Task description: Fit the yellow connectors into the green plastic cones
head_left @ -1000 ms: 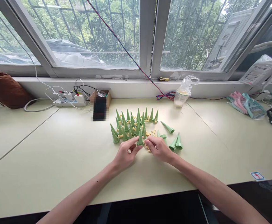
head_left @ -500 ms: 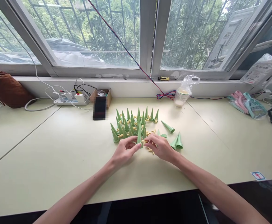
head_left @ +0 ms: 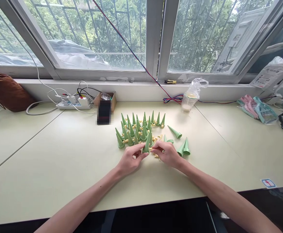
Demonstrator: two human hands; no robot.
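A green cone-shaped plant watering spike (head_left: 146, 145) stands point up in my left hand (head_left: 131, 159), pinched near its base between thumb and fingers. My right hand (head_left: 165, 152) closes thumb and fingertips on a small yellow plastic valve (head_left: 151, 149) against the spike's right side, low down. How deep the valve sits in the spike cannot be seen. Behind my hands stand several green spikes (head_left: 131, 130) with yellow valves at their bases. Loose yellow valves (head_left: 156, 156) lie by my right fingers, partly hidden. Just right of that hand are several green spikes (head_left: 186, 147) without visible valves.
Toward the window, a power strip (head_left: 73, 105) with cables, a small cardboard box (head_left: 113, 101) and a bagged cup (head_left: 188, 102) stand on the pale table (head_left: 59, 168). Bagged pink and teal items (head_left: 258, 108) lie at far right. A brown bag (head_left: 6, 92) rests at far left.
The spike in my left hand was turned and tilted a little, and now leans slightly right. My right fingers stay at its side with the valve. The standing spikes have not moved.
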